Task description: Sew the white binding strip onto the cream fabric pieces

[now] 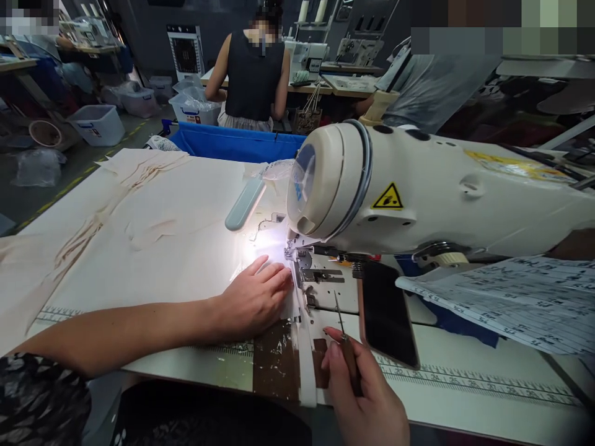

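My left hand [255, 298] lies flat with its fingers stretched out, pressing on pale fabric beside the lit presser foot [294, 253] of a sewing machine [427, 186]. A narrow white strip [307, 365] runs from the needle area over the front edge of the table. In my right hand [365, 393] is an awl [349, 359] with a wooden handle, its thin metal point directed up and away from me. The awl's tip is just right of the strip, over the machine bed. Cloth under my left palm is mostly hidden.
A phone [388, 316] lies right of the needle, near written paper sheets [502, 300]. A light-blue tool [245, 203] lies behind the foot. Cream fabric [97, 223] spreads on the left tabletop. Behind hangs a blue cloth bin [232, 141]; a co-worker [258, 74] sits beyond.
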